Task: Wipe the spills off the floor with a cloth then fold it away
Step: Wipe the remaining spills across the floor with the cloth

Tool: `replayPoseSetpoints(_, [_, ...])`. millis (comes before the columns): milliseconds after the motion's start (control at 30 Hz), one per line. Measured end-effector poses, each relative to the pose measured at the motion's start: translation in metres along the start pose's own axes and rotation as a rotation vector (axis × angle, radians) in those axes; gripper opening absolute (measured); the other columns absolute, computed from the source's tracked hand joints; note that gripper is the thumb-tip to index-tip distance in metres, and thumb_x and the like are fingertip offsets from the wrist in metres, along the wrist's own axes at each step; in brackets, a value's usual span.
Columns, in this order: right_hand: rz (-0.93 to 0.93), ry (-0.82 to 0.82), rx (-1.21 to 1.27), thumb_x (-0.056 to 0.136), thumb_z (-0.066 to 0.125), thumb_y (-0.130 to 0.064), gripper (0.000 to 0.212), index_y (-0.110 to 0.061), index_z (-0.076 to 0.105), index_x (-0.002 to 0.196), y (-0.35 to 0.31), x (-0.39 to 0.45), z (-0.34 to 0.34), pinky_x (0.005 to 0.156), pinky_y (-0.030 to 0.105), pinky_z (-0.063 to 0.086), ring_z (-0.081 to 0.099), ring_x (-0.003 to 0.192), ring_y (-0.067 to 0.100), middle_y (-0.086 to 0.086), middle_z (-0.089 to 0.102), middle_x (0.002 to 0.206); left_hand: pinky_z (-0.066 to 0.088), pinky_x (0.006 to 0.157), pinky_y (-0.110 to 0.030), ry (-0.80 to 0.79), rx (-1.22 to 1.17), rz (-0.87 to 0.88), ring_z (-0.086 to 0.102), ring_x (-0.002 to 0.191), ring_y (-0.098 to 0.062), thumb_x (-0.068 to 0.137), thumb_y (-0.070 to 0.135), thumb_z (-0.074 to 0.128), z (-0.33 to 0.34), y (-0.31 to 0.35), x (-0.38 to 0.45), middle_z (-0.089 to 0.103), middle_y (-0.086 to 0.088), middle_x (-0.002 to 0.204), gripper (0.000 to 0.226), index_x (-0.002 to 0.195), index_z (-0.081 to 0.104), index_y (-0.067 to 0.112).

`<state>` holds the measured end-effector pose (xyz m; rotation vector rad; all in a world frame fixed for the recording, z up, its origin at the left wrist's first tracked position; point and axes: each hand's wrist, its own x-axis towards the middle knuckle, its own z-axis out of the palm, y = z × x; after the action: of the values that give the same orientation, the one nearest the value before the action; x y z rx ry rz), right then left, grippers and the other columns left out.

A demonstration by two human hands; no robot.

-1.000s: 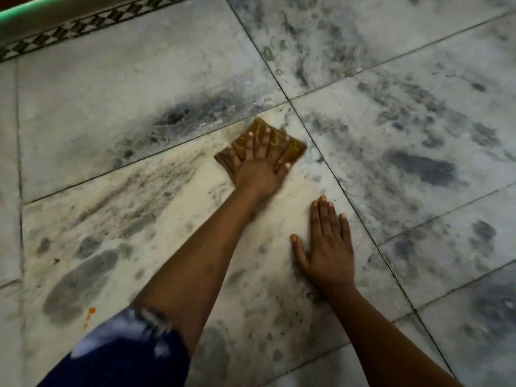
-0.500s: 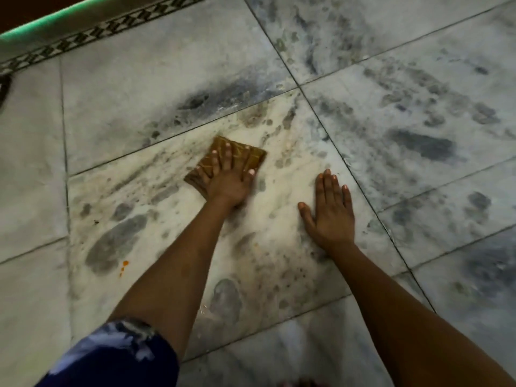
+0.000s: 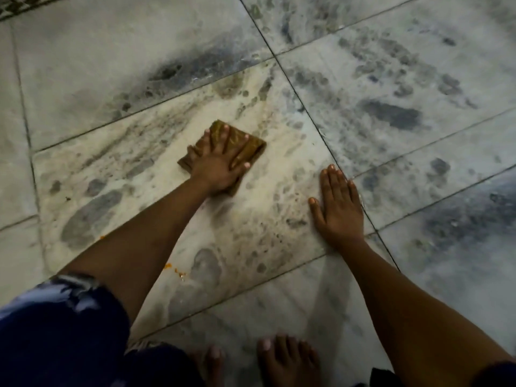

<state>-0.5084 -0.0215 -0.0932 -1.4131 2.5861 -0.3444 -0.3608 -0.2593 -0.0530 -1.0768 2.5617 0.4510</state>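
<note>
Marble floor [image 3: 83, 65] tiles fill the view, and wiping looks only partly done: orange crumbs [image 3: 174, 269] lie near the left arm, and folding has not begun. Left hand [image 3: 220, 163] presses the brown cloth [image 3: 251, 146] flat mid-tile, fingers spread; right hand [image 3: 339, 208] rests flat beside the tile's right seam, fingers straight, holding nothing

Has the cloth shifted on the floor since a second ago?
Yes. The cloth, pressed under the left hand, has slid away from the tile joint crossing, back toward the person.
</note>
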Motion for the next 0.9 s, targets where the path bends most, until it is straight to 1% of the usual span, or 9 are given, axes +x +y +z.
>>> replayPoseSetpoints(67, [0.001, -0.001, -0.005, 0.093, 0.026, -0.043, 0.065, -0.006, 0.026, 0.147, 0.0, 0.001, -0.001, 0.116, 0.032, 0.003, 0.021, 0.143, 0.021, 0.013, 0.024, 0.154, -0.005, 0.108, -0.069, -0.022, -0.015, 0.032, -0.019, 0.143, -0.037, 0.093, 0.064, 0.025, 0.002, 0.023, 0.001, -0.019, 0.004, 0.158, 0.062, 0.144, -0.005, 0.047])
replayPoseSetpoints(167, [0.004, 0.017, -0.012, 0.093, 0.024, -0.044, 0.066, -0.007, 0.023, 0.148, 0.001, 0.0, 0.001, 0.116, 0.032, 0.002, 0.018, 0.144, 0.02, 0.012, 0.022, 0.155, 0.0, 0.108, -0.071, -0.028, 0.157, 0.348, -0.015, 0.143, -0.038, 0.085, 0.068, 0.006, 0.033, 0.042, -0.045, -0.02, 0.001, 0.154, 0.063, 0.14, -0.014, 0.044])
replayPoseSetpoints(267, [0.006, 0.002, -0.022, 0.093, 0.024, -0.045, 0.066, -0.008, 0.022, 0.148, 0.001, 0.0, 0.001, 0.116, 0.032, 0.001, 0.016, 0.144, 0.019, 0.012, 0.02, 0.156, 0.013, 0.102, -0.072, 0.06, 0.317, 0.658, 0.013, 0.141, -0.04, 0.093, 0.061, 0.008, 0.065, 0.015, -0.1, 0.006, -0.003, 0.159, 0.057, 0.147, 0.009, 0.041])
replayPoseSetpoints(333, [0.004, 0.014, -0.028, 0.093, 0.022, -0.045, 0.067, -0.008, 0.021, 0.148, 0.0, 0.0, 0.001, 0.116, 0.031, -0.001, 0.014, 0.144, 0.019, 0.012, 0.019, 0.156, 0.01, 0.108, -0.065, 0.077, 0.325, 0.733, 0.015, 0.142, -0.036, 0.095, 0.06, 0.01, 0.074, -0.02, -0.112, -0.003, 0.0, 0.161, 0.055, 0.147, 0.009, 0.043])
replayPoseSetpoints(433, [0.06, 0.018, -0.006, 0.092, 0.018, -0.045, 0.068, -0.007, 0.018, 0.149, -0.009, -0.001, 0.004, 0.116, 0.032, -0.002, 0.013, 0.145, 0.021, 0.012, 0.016, 0.157, 0.005, 0.109, -0.056, 0.139, 0.271, 0.592, 0.012, 0.142, -0.03, 0.093, 0.063, 0.006, 0.06, -0.057, -0.098, -0.003, 0.001, 0.159, 0.058, 0.147, 0.0, 0.042])
replayPoseSetpoints(533, [0.028, -0.016, 0.027, 0.093, 0.019, -0.045, 0.068, -0.005, 0.019, 0.148, -0.032, -0.006, 0.009, 0.115, 0.029, -0.004, 0.014, 0.145, 0.023, 0.014, 0.017, 0.156, -0.003, 0.112, -0.059, 0.078, 0.097, 0.225, -0.006, 0.147, -0.027, 0.083, 0.074, -0.004, 0.03, -0.055, -0.062, -0.011, 0.003, 0.157, 0.068, 0.144, -0.004, 0.044])
replayPoseSetpoints(633, [-0.154, -0.072, -0.036, 0.093, 0.025, -0.042, 0.066, -0.004, 0.025, 0.147, -0.048, -0.009, 0.012, 0.116, 0.03, -0.003, 0.019, 0.143, 0.023, 0.015, 0.022, 0.154, -0.009, 0.112, -0.056, 0.053, -0.003, 0.006, -0.011, 0.147, -0.023, 0.094, 0.061, 0.015, 0.017, -0.026, -0.044, -0.012, 0.004, 0.159, 0.057, 0.147, 0.001, 0.044])
replayPoseSetpoints(767, [-0.144, -0.048, -0.017, 0.094, 0.023, -0.043, 0.066, -0.003, 0.023, 0.147, -0.062, -0.002, 0.013, 0.116, 0.034, 0.001, 0.014, 0.143, 0.021, 0.015, 0.02, 0.155, -0.004, 0.112, -0.047, 0.128, 0.066, 0.134, 0.009, 0.147, -0.025, 0.09, 0.056, 0.01, 0.053, -0.002, -0.106, 0.008, 0.001, 0.16, 0.059, 0.147, 0.013, 0.04])
replayPoseSetpoints(900, [-0.197, -0.07, -0.004, 0.094, 0.022, -0.044, 0.067, -0.004, 0.021, 0.147, -0.076, 0.003, 0.023, 0.116, 0.037, 0.005, 0.016, 0.143, 0.024, 0.015, 0.019, 0.155, 0.014, 0.109, -0.051, 0.161, 0.162, 0.248, 0.027, 0.14, -0.025, 0.091, 0.057, 0.029, 0.091, -0.01, -0.172, 0.031, 0.0, 0.154, 0.056, 0.145, 0.024, 0.041])
